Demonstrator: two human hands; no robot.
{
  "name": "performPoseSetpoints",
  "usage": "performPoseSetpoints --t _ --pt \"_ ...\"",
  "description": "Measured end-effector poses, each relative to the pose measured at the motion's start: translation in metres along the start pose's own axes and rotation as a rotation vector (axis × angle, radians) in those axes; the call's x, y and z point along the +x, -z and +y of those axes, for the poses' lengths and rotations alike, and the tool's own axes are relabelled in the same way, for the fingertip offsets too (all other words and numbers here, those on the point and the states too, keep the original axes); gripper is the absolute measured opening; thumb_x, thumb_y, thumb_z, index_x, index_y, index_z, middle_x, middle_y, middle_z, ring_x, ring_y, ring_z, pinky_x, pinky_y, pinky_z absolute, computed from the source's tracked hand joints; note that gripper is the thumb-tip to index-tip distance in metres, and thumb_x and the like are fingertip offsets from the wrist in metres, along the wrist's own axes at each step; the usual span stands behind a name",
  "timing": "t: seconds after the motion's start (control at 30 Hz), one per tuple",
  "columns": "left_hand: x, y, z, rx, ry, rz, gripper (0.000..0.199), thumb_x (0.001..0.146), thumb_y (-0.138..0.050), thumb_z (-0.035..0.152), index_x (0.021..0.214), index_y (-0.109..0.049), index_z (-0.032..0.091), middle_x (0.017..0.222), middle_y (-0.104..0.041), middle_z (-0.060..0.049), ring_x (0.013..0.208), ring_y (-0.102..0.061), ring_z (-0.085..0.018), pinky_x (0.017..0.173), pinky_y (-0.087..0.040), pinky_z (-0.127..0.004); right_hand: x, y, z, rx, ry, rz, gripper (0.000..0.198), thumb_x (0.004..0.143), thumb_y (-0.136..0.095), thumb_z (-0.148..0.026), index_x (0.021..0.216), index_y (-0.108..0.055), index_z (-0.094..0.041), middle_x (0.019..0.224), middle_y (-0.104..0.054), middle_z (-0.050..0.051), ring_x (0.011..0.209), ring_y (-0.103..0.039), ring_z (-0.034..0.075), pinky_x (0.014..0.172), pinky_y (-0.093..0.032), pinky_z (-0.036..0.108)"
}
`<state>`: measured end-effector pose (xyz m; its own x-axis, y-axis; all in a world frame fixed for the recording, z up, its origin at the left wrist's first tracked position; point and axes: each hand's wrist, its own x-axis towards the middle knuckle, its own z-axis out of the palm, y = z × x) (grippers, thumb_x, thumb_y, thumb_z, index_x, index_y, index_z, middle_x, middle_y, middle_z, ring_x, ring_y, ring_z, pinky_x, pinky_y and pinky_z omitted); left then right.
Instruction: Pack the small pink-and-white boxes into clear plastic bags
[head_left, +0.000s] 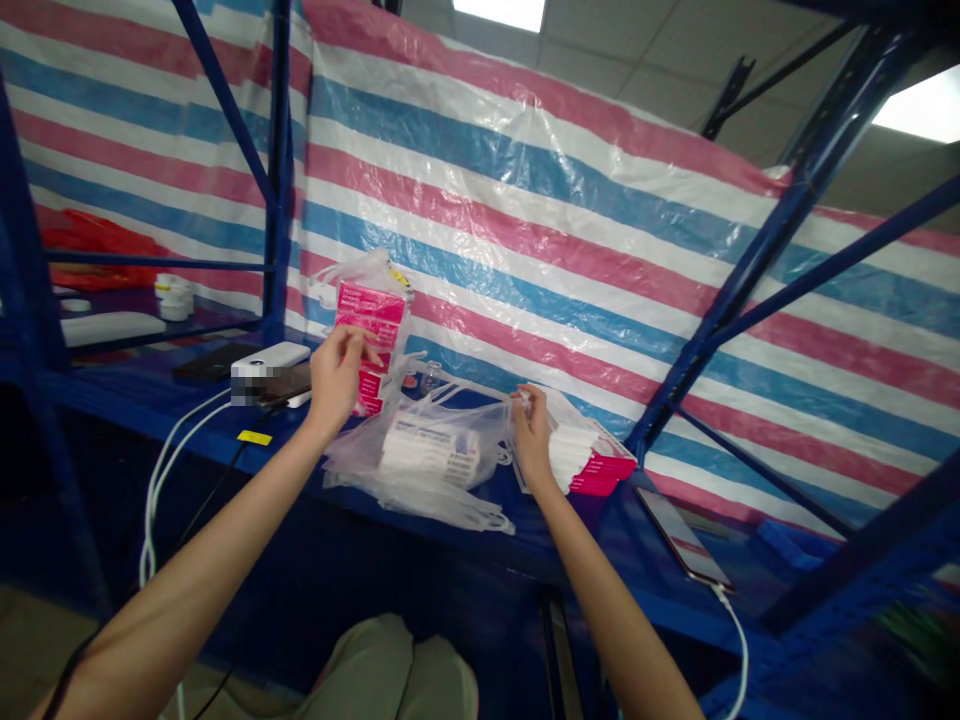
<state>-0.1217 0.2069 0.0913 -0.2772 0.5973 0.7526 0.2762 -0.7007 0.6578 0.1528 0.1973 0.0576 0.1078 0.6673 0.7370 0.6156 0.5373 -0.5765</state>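
Plastic bag pinched in your right hand; your left hand curled by pink boxes, can't tell if gripping.

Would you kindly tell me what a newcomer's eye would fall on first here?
Probably the glossy red, white and blue striped plastic sheet spanning the background. Next come the bright pink, white-printed boxes just behind the left hand. Between it and the right hand lies a crumpled, translucent plastic bag.
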Motion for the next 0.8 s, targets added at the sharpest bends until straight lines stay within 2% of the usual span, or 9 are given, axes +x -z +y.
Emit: performPoseSetpoints --t 0.03,0.07,0.13,0.2,0.27,0.4,0.5,0.67,0.8 --pt "-0.007 -0.001 0.01 0.09 -0.098 -0.022 0.02 0.09 -0.037 0.033 0.085 -0.053 0.022 0.073 -0.059 -0.001 0.074 -0.057 -0.018 0.078 -0.042 -0.037 -0.003 0.001 -0.004 -0.07 0.065 0.065 0.035 0.088 -0.033 -0.038 0.118 -0.041 -0.021 0.113 -0.051 0.008 0.101 -0.048 0.02 0.088 -0.036 0.037" --pt "-0.015 -0.004 0.02 0.2 -0.232 -0.115 0.021 0.091 -0.037 0.032 0.088 -0.054 0.022 0.085 -0.06 -0.003 0.086 -0.056 -0.019 0.083 -0.04 -0.037 -0.006 0.001 -0.009 -0.153 0.147 0.13 0.037 0.088 -0.035 -0.037 0.12 -0.04 -0.02 0.12 -0.047 0.01 0.109 -0.044 0.022 0.092 -0.032 0.04" --pt "-0.029 -0.017 0.033 0.336 -0.508 -0.443 0.02 0.091 -0.038 0.03 0.098 -0.055 0.021 0.102 -0.058 -0.004 0.101 -0.051 -0.02 0.089 -0.038 -0.036 -0.009 -0.001 -0.023 -0.327 0.324 0.16 0.036 0.088 -0.037 -0.032 0.123 -0.041 -0.021 0.127 -0.043 0.011 0.117 -0.038 0.024 0.096 -0.027 0.044" --pt "-0.038 -0.033 0.035 0.44 -0.65 -0.704 0.026 0.091 -0.038 0.03 0.111 -0.05 0.02 0.112 -0.055 -0.007 0.108 -0.048 -0.02 0.092 -0.037 -0.034 -0.008 -0.005 -0.035 -0.451 0.487 0.022 0.035 0.089 -0.037 -0.026 0.123 -0.042 -0.02 0.123 -0.049 0.011 0.115 -0.041 0.023 0.096 -0.027 0.042" --pt "-0.041 -0.046 0.025 0.563 -0.662 -0.815 0.031 0.092 -0.037 0.029 0.118 -0.046 0.016 0.111 -0.056 -0.01 0.105 -0.051 -0.021 0.088 -0.038 -0.034 -0.006 -0.01 -0.042 -0.538 0.589 -0.171 0.034 0.09 -0.036 -0.022 0.122 -0.044 -0.019 0.114 -0.056 0.01 0.107 -0.047 0.021 0.095 -0.029 0.037" --pt "-0.038 -0.053 0.005 0.666 -0.61 -0.846 0.03 0.093 -0.032 0.027 0.106 -0.055 0.014 0.085 -0.061 -0.008 0.085 -0.057 -0.021 0.081 -0.037 -0.035 -0.004 -0.017 -0.04 -0.711 0.577 -0.394 0.028 0.092 -0.034 -0.027 0.103 -0.057 -0.017 0.088 -0.065 0.009 0.086 -0.056 0.021 0.084 -0.032 0.036" --pt "-0.037 -0.041 0.01 0.636 -0.613 -0.829 0.033 0.093 -0.028 0.029 0.096 -0.059 0.016 0.071 -0.059 -0.005 0.074 -0.055 -0.018 0.078 -0.036 -0.034 -0.012 -0.013 -0.037 -0.719 0.541 -0.466 0.034 0.094 -0.03 -0.032 0.086 -0.061 -0.018 0.073 -0.066 0.006 0.07 -0.058 0.018 0.073 -0.032 0.032" --pt "-0.043 -0.005 0.026 0.752 -0.745 -0.78 0.032 0.092 -0.029 0.027 0.081 -0.057 0.016 0.066 -0.055 -0.004 0.071 -0.052 -0.018 0.076 -0.036 -0.035 -0.039 0.006 -0.036 -0.587 0.507 -0.523 0.037 0.094 -0.028 -0.032 0.081 -0.06 -0.02 0.073 -0.065 0.005 0.067 -0.058 0.016 0.061 -0.033 0.027" --pt "-0.059 0.026 0.009 0.819 -0.791 -0.716 0.028 0.09 -0.031 0.024 0.082 -0.057 0.017 0.065 -0.056 -0.004 0.067 -0.052 -0.016 0.065 -0.037 -0.03 -0.058 0.021 -0.02 -0.539 0.412 -0.549 0.037 0.094 -0.025 -0.029 0.091 -0.06 -0.021 0.084 -0.065 0.006 0.071 -0.061 0.016 0.06 -0.038 0.027"
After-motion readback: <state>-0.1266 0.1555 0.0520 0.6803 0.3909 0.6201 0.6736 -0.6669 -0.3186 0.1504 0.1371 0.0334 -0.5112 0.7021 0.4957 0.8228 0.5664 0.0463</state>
